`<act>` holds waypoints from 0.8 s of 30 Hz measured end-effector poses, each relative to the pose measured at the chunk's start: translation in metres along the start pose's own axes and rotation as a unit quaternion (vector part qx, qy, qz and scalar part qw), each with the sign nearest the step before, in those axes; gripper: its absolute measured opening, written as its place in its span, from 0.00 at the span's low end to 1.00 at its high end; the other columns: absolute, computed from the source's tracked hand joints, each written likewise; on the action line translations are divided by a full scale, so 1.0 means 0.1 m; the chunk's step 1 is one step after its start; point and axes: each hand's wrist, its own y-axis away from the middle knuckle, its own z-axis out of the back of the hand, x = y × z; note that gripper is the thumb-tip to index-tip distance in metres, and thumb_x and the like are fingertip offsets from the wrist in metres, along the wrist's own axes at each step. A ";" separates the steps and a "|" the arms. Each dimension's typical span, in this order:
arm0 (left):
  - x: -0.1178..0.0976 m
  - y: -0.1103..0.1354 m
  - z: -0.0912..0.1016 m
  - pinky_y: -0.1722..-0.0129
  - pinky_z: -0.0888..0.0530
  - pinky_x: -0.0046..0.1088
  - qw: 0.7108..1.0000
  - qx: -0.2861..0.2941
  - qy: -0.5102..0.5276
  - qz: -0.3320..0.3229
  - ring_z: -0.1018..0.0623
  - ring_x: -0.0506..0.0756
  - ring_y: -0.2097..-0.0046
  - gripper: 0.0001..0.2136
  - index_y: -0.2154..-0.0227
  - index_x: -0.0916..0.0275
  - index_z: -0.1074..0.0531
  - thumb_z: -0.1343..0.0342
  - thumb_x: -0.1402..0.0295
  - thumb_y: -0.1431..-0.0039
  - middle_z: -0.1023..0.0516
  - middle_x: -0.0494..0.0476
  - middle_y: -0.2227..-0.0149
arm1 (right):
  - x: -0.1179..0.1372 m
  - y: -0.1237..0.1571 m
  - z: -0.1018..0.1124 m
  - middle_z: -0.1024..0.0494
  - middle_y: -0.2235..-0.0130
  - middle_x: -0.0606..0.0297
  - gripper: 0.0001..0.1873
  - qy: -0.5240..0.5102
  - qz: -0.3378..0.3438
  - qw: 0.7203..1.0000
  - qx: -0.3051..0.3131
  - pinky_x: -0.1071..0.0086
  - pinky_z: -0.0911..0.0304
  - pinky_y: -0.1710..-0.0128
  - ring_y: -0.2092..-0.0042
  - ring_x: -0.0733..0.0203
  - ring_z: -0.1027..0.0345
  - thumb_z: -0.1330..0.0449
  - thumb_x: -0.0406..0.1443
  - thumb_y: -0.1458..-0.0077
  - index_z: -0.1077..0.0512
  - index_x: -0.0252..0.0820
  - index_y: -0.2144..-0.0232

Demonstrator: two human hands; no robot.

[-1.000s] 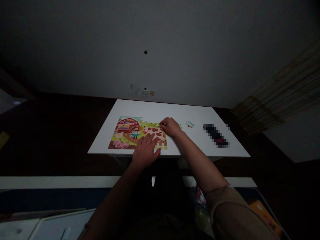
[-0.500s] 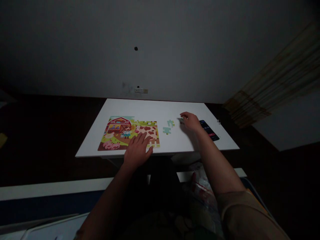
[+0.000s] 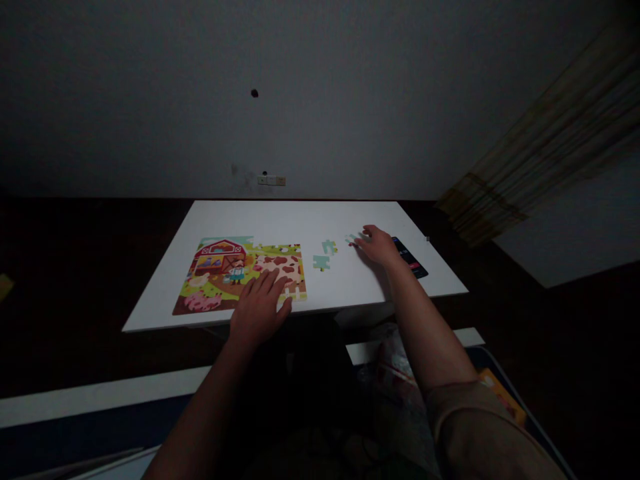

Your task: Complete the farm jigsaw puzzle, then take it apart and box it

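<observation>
Lying flat, its fingers spread, the left hand [image 3: 259,307] rests on the near edge of a partly assembled jigsaw puzzle [image 3: 220,283] on a white tabletop [image 3: 280,220]. The puzzle is a farm scene: a red barn lies beyond and to the left of these fingers, a brown-spotted cow just beyond their tips, and pink pigs to their left. Past the cow, the puzzle's far edge is notched. To the right of the left fingers, between the two hands, are two pale blue-green loose pieces, one near [image 3: 321,262] and one slightly farther off [image 3: 329,247]. The right hand [image 3: 377,245] is low over the tabletop, its fingers bent, their tips at a third loose piece [image 3: 349,238]; whether they are closed on it cannot be told. Behind these fingers, partly covered by the wrist, lies a dark phone [image 3: 414,260]. The pieces look like thin, stiff card: very light, probably smooth, and easily bent or frayed at the knobs. Lying flat, they give little to grip, so the best hold is likely thumb and forefinger on opposite straight edges, perhaps after tipping one side up.
</observation>
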 end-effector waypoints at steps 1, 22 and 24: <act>0.00 0.00 0.00 0.37 0.42 0.51 1.000 -0.001 0.002 0.001 0.38 0.66 0.35 0.21 0.41 0.58 0.35 0.53 0.60 0.35 0.36 0.62 0.36 | 0.02 -0.01 -0.03 0.25 0.47 0.49 0.29 0.009 0.005 1.000 0.013 0.58 0.39 0.46 0.46 0.47 0.32 0.39 0.43 0.44 0.34 0.40 0.43; 0.01 0.05 0.04 0.36 0.43 0.50 1.000 -0.003 0.020 0.018 0.39 0.65 0.34 0.21 0.41 0.57 0.34 0.52 0.59 0.36 0.37 0.61 0.35 | 1.38 -0.28 -0.79 0.20 0.59 0.61 0.13 -0.248 0.145 0.954 0.081 0.67 0.32 0.58 0.62 0.60 0.28 0.38 0.33 0.47 0.24 0.43 0.57; 0.02 0.06 0.04 0.36 0.43 0.49 1.000 -0.004 0.023 0.020 0.40 0.65 0.34 0.22 0.41 0.57 0.34 0.51 0.59 0.36 0.37 0.60 0.35 | 1.45 -0.32 -0.89 0.20 0.59 0.62 0.13 -0.204 0.160 0.963 0.079 0.66 0.33 0.56 0.61 0.60 0.28 0.38 0.32 0.47 0.24 0.43 0.57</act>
